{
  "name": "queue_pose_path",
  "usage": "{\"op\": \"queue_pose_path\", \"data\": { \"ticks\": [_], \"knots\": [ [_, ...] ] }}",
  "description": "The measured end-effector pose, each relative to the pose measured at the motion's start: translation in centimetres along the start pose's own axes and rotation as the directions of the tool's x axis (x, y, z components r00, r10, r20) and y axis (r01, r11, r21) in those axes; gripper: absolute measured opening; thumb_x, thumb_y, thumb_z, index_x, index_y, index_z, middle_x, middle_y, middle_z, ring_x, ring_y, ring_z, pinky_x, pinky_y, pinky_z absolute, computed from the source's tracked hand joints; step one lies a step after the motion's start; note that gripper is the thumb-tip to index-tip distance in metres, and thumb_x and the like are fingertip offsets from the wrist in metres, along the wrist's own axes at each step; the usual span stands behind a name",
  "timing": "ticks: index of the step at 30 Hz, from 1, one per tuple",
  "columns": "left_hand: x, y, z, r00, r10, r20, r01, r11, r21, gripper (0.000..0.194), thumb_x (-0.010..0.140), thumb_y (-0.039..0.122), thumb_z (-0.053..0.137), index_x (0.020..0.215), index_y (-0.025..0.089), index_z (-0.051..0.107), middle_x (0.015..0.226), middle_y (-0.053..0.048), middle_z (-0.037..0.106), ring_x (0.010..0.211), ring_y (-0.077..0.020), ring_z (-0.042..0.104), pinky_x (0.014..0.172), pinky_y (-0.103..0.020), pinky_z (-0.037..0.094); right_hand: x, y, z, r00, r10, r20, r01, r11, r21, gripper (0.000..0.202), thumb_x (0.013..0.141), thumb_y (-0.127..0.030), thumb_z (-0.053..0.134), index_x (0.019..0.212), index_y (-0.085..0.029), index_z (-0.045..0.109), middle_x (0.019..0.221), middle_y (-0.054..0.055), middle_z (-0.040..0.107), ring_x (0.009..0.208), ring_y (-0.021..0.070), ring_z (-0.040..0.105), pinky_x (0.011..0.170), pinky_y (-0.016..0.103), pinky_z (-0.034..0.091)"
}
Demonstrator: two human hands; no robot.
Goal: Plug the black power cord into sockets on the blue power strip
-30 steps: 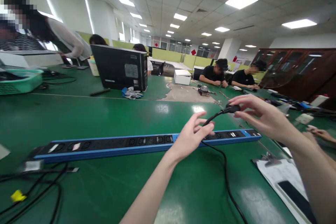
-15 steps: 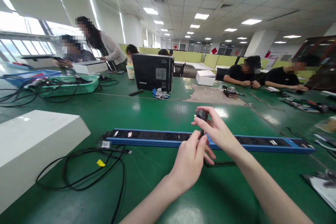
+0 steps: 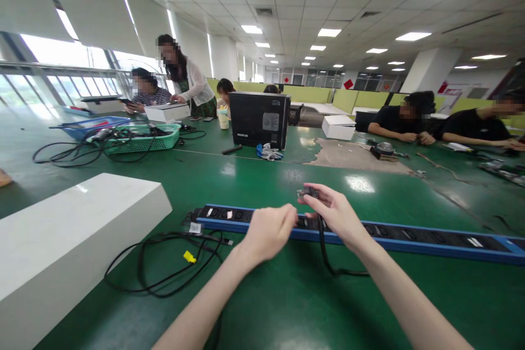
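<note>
In the head view, my right hand [image 3: 338, 213] pinches a black power plug [image 3: 312, 192] with its pale prong end pointing left. The plug's black cord [image 3: 324, 251] hangs below my fingers and bends right along the table. My left hand [image 3: 270, 229] is closed just left of the plug, apart from it. Whatever its fingertips hold, if anything, is hidden. Under both hands a long black power strip with blue edges [image 3: 410, 234] lies across the green table, its middle partly covered.
A white box [image 3: 94, 219] and coiled black cable [image 3: 143, 262] with a yellow tag lie left. Farther back are a green basket [image 3: 143, 142] of cables, a black computer case [image 3: 259, 120], gloves [image 3: 269, 152] and a white carton [image 3: 338, 127]. Several people sit or stand around the table.
My left hand has come away from the plug and cord, moving left. My right hand still grips the plug, now tilted more level. The view has shifted left.
</note>
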State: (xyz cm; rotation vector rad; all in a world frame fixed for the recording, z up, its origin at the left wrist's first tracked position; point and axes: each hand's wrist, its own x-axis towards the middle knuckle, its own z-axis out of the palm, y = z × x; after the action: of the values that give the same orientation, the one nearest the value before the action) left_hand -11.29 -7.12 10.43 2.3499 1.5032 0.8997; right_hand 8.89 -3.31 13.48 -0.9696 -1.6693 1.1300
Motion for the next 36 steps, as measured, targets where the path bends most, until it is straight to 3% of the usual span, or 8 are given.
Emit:
{"op": "queue_pose_path", "data": {
  "ticks": [4, 6, 9, 15, 18, 25, 29, 36],
  "knots": [
    [0.1, -9.1, -2.9, 0.956, -0.207, -0.209, 0.261, 0.926, 0.274, 0.033, 0.101, 0.038, 0.037, 0.108, 0.024, 0.066, 0.107, -0.009, 0.072, 0.102, -0.0236, 0.063, 0.092, -0.035, 0.043, 1.2, -0.3, 3.1, 0.99, 0.083, 0.116, -0.081, 0.997, -0.016, 0.047, 0.092, -0.045, 0.064, 0.131, -0.019, 0.057, 0.104, 0.01, 0.074, 0.09, 0.022, 0.073, 0.071, 0.035, 0.063],
    [-0.6, -12.7, -3.0, 0.958, -0.215, -0.19, 0.269, 0.903, 0.334, 0.031, 0.1, 0.036, 0.039, 0.111, 0.024, 0.066, 0.117, -0.009, 0.069, 0.113, -0.0241, 0.059, 0.098, -0.036, 0.041, 2.1, 0.3, 4.9, 0.986, 0.106, 0.132, -0.091, 0.989, -0.121, 0.041, 0.094, -0.045, 0.06, 0.125, -0.019, 0.058, 0.087, 0.006, 0.074, 0.072, 0.0178, 0.072, 0.062, 0.03, 0.061],
    [-1.6, -15.6, -2.3, 0.961, -0.257, -0.1, 0.275, 0.894, 0.354, 0.035, 0.1, 0.038, 0.037, 0.098, 0.022, 0.068, 0.105, -0.01, 0.07, 0.104, -0.0239, 0.062, 0.093, -0.036, 0.043, 3.7, 1.9, 7.4, 0.988, 0.105, 0.11, -0.061, 0.936, -0.346, 0.031, 0.095, -0.041, 0.057, 0.118, -0.02, 0.059, 0.07, -0.001, 0.069, 0.055, 0.0129, 0.065, 0.052, 0.023, 0.052],
    [-2.2, -18.0, -4.0, 0.975, -0.191, 0.114, 0.162, 0.961, 0.223, 0.034, 0.092, 0.054, 0.053, 0.107, 0.029, 0.071, 0.107, -0.002, 0.074, 0.099, -0.0198, 0.066, 0.088, -0.029, 0.046, 6.1, 5.1, 11.9, 0.977, 0.187, 0.106, -0.095, 0.819, -0.566, 0.02, 0.096, -0.034, 0.052, 0.108, -0.018, 0.059, 0.069, 0.0, 0.071, 0.056, 0.0128, 0.066, 0.061, 0.023, 0.049],
    [-2.4, -19.1, -5.4, 0.966, -0.079, 0.247, 0.065, 0.996, 0.065, 0.064, 0.07, 0.062, 0.076, 0.127, 0.035, 0.064, 0.119, 0.001, 0.072, 0.106, -0.0219, 0.066, 0.093, -0.029, 0.046, 6.1, 5.9, 13.7, 0.976, 0.196, 0.097, -0.092, 0.771, -0.631, 0.02, 0.097, -0.033, 0.049, 0.105, -0.017, 0.058, 0.069, 0.002, 0.071, 0.06, 0.0151, 0.067, 0.065, 0.025, 0.048],
    [-2.7, -19.9, -5.6, 0.962, -0.109, 0.251, 0.109, 0.994, 0.014, 0.069, 0.063, 0.058, 0.082, 0.126, 0.034, 0.067, 0.118, 0.0, 0.073, 0.105, -0.0234, 0.067, 0.095, -0.03, 0.047, 5.8, 4.4, 15.7, 0.993, 0.113, 0.019, -0.039, 0.485, -0.874, 0.031, 0.097, -0.045, 0.048, 0.105, -0.018, 0.061, 0.095, 0.012, 0.073, 0.086, 0.0247, 0.069, 0.076, 0.032, 0.048],
    [-2.7, -19.9, -5.6, 0.963, -0.111, 0.244, 0.113, 0.994, 0.006, 0.069, 0.062, 0.058, 0.082, 0.125, 0.032, 0.067, 0.118, 0.0, 0.074, 0.104, -0.0234, 0.067, 0.094, -0.029, 0.047, 7.1, 2.5, 15.4, 0.983, 0.154, 0.102, 0.05, 0.307, -0.95, 0.044, 0.095, -0.055, 0.047, 0.101, -0.017, 0.068, 0.1, 0.015, 0.073, 0.093, 0.0297, 0.069, 0.081, 0.037, 0.049],
    [-2.7, -19.9, -5.7, 0.966, -0.101, 0.237, 0.099, 0.995, 0.018, 0.068, 0.062, 0.058, 0.082, 0.123, 0.031, 0.068, 0.116, -0.001, 0.074, 0.103, -0.0235, 0.068, 0.091, -0.028, 0.048, 8.8, 1.7, 15.2, 0.961, 0.245, 0.125, 0.065, 0.238, -0.969, 0.045, 0.093, -0.051, 0.049, 0.098, -0.015, 0.076, 0.103, 0.018, 0.074, 0.1, 0.0296, 0.069, 0.086, 0.035, 0.048]
  ]
}}
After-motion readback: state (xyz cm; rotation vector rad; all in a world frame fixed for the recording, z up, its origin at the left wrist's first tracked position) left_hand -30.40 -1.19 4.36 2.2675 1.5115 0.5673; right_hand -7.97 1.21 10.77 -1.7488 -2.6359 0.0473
